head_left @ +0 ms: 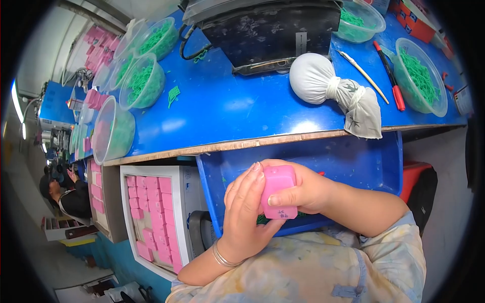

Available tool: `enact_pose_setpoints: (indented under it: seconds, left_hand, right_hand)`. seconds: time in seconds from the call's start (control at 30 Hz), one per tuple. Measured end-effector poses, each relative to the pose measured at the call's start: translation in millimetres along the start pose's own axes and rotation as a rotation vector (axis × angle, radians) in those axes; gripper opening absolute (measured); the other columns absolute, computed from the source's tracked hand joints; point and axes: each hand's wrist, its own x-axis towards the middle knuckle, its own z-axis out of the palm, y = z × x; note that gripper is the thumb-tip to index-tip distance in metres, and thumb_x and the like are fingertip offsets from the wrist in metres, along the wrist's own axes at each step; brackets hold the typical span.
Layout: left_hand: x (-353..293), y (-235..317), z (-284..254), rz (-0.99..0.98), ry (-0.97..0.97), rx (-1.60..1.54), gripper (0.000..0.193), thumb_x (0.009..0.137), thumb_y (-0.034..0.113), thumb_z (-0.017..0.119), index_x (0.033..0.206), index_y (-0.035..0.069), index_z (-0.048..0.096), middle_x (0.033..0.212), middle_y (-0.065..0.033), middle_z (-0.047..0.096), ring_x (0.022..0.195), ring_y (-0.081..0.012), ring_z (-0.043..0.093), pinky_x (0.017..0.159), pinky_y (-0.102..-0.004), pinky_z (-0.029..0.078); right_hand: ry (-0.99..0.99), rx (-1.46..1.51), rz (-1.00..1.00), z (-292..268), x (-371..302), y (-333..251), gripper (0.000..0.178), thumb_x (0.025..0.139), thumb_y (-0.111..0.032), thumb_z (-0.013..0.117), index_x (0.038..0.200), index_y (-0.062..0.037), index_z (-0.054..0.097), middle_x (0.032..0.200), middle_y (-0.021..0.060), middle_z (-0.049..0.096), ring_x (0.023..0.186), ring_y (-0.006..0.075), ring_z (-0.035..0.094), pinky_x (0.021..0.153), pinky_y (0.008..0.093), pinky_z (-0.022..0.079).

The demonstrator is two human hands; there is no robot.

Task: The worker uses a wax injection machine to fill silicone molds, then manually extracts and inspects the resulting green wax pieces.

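Observation:
Between my two hands sits a pink block [281, 184] with rounded edges and small dark marks on its lower end. My left hand [246, 202] lies along its left side, fingers pointing up and pressed together. From the right, my right hand [303, 187] wraps it, the thumb across its front and the fingers behind. Below the hands is a blue tray [348, 151], with a few green bits showing at its near side. On the table's front edge rests a pale cloth bundle [313, 78], tied round and bulging at one end.
A blue table [227, 106] carries a black machine [273, 35] and clear bowls of green strands, one bowl [419, 76] at right. Near it lie a red-capped marker [391, 81] and a wooden-handled tool [364, 76]. A white box [129, 202] of pink blocks stands left. Another person [73, 194] sits far left.

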Motion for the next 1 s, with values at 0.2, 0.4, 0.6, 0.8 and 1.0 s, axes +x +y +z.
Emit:
enact_pose_setpoints:
  seconds: [0.2, 0.4, 0.6, 0.8, 1.0]
  left_hand:
    - [-1, -2, 1, -0.007, 0.004, -0.016, 0.08, 0.056, 0.007, 0.077, 0.126, -0.002, 0.04, 0.127, -0.0237, 0.043, 0.112, -0.0378, 0.048, 0.091, -0.0429, 0.037]
    - [9, -3, -13, 0.017, -0.078, -0.006, 0.086, 0.056, 0.015, 0.081, 0.128, -0.002, 0.038, 0.129, -0.0242, 0.041, 0.116, -0.0395, 0.043, 0.093, -0.0437, 0.035]
    - [5, -11, -36, -0.195, 0.122, -0.544, 0.099, 0.063, 0.051, 0.073, 0.134, -0.002, 0.027, 0.131, -0.0222, 0.036, 0.122, -0.0342, 0.037, 0.099, -0.0437, 0.032]
    - [9, -5, -50, -0.221, 0.058, -1.447, 0.09, 0.081, 0.068, 0.037, 0.138, 0.001, 0.019, 0.121, -0.0201, 0.04, 0.11, -0.0318, 0.043, 0.088, -0.048, 0.042]
    - [8, -6, -55, -0.267, 0.042, -1.466, 0.087, 0.083, 0.067, 0.034, 0.138, 0.001, 0.019, 0.12, -0.0203, 0.04, 0.11, -0.0321, 0.042, 0.087, -0.0515, 0.041]
  right_hand:
    - [-0.004, -0.025, -0.024, -1, 1, 2, 0.037, 0.079, -0.014, 0.067, 0.108, -0.0054, 0.047, 0.097, 0.0053, 0.056, 0.087, 0.0147, 0.059, 0.075, 0.0278, 0.049]
    - [0.037, -0.005, -0.052, 2, 1, 1, 0.044, 0.079, -0.012, 0.066, 0.116, -0.0049, 0.044, 0.101, 0.0069, 0.056, 0.087, 0.0153, 0.059, 0.075, 0.0287, 0.049]
    - [0.085, -0.216, -0.087, 3, -1, -1, 0.046, 0.079, -0.005, 0.062, 0.121, -0.0045, 0.042, 0.108, 0.0143, 0.053, 0.091, 0.024, 0.061, 0.075, 0.0353, 0.051]
    - [-0.024, -0.296, -0.261, 1, 2, 10, 0.022, 0.078, -0.001, 0.064, 0.098, -0.0045, 0.056, 0.102, 0.0102, 0.057, 0.088, 0.0152, 0.058, 0.075, 0.0284, 0.049]
    - [-0.04, -0.569, -0.424, -3, 3, 8, 0.011, 0.078, 0.0, 0.064, 0.087, -0.0043, 0.061, 0.103, 0.01, 0.058, 0.085, 0.0137, 0.058, 0.072, 0.0254, 0.047]
